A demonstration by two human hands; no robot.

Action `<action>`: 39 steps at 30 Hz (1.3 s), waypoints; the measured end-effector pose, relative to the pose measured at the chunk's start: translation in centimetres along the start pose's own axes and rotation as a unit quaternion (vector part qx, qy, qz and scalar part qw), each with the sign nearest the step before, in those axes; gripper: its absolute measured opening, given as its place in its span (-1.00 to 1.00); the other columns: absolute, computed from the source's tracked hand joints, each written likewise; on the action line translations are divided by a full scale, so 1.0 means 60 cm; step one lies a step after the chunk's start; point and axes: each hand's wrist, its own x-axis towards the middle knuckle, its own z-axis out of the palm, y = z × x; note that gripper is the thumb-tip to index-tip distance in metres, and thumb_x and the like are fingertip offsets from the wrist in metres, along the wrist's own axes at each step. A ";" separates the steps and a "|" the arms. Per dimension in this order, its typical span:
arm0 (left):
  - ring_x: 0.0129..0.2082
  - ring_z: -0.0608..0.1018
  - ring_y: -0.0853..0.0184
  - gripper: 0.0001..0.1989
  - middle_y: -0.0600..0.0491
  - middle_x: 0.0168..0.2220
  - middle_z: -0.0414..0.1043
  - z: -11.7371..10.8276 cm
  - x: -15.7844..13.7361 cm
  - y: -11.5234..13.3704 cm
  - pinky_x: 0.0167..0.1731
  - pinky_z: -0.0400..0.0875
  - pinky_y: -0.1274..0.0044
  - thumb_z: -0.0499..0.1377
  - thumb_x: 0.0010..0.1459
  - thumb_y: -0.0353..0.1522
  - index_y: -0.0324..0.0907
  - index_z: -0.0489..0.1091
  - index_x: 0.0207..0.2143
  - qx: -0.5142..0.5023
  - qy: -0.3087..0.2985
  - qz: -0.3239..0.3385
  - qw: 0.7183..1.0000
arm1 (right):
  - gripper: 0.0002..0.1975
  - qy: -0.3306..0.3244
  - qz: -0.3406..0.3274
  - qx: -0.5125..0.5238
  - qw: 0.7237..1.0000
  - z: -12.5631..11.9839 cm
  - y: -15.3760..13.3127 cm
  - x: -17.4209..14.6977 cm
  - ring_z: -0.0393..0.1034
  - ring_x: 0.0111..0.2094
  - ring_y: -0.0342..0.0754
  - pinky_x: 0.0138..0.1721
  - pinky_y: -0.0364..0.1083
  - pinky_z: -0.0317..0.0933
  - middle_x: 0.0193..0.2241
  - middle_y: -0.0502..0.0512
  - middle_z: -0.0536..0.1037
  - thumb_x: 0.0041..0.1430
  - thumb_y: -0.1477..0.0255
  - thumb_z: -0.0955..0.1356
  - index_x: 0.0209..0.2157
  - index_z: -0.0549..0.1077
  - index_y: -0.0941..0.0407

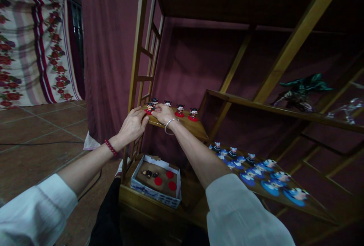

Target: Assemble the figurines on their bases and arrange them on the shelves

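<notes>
A small figurine with dark hair stands on a red round base at the front left of the upper wooden shelf. My left hand closes on it from the left, fingertips at the red base. From the right, my right hand pinches at the same figurine, its fingers partly hiding what lies behind. Several similar figurines on red bases are lined up at the back, among them one figurine and another figurine to the right of my hands.
Below, an open box holds red discs and small figurine parts. Several blue-based figurines occupy a lower shelf at right. A green ornament sits higher up. The shelf's lattice side rises beside my left hand.
</notes>
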 end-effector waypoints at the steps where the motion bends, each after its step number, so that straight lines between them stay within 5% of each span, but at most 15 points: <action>1: 0.03 0.25 0.26 -0.65 -0.03 -0.08 0.35 0.000 -0.001 0.001 0.02 0.17 0.36 -0.12 0.14 -0.32 -0.23 0.30 -0.10 -0.002 0.002 -0.002 1.000 | -0.72 0.004 -0.001 -0.009 1.000 -0.002 0.000 -0.002 0.40 -0.34 -0.14 -0.26 -0.20 0.24 -0.33 0.07 0.52 -0.08 0.42 0.34 -0.24 0.40 0.17; 12: 0.06 0.20 0.28 -0.70 -0.02 -0.06 0.32 -0.001 -0.019 0.015 0.06 0.13 0.38 -0.10 0.11 -0.37 -0.23 0.33 -0.17 -0.007 0.030 -0.017 0.999 | -0.75 0.038 0.023 -0.071 0.996 -0.019 0.010 -0.021 0.39 -0.27 -0.06 -0.23 -0.15 0.22 -0.32 0.03 0.53 0.00 0.52 0.24 -0.26 0.44 0.07; 24: 0.04 0.23 0.20 -0.72 -0.08 -0.17 0.38 0.001 0.000 0.018 0.01 0.18 0.39 -0.03 0.04 -0.37 -0.29 0.33 -0.22 0.008 -0.003 -0.044 0.999 | -0.51 -0.075 -0.033 -0.064 0.995 -0.012 0.018 -0.007 0.26 -0.04 -0.10 -0.07 -0.16 0.13 -0.13 -0.06 0.45 -0.04 0.62 0.19 -0.01 0.24 0.09; 39: -0.06 0.32 0.23 -0.72 -0.07 -0.21 0.39 0.001 0.002 0.012 -0.03 0.22 0.42 -0.03 0.02 -0.36 -0.26 0.35 -0.25 0.015 -0.003 -0.040 0.999 | -0.56 -0.044 -0.038 -0.063 0.996 -0.016 0.012 -0.020 0.30 -0.09 -0.13 -0.09 -0.18 0.15 -0.19 -0.08 0.49 -0.05 0.63 0.19 -0.07 0.29 0.09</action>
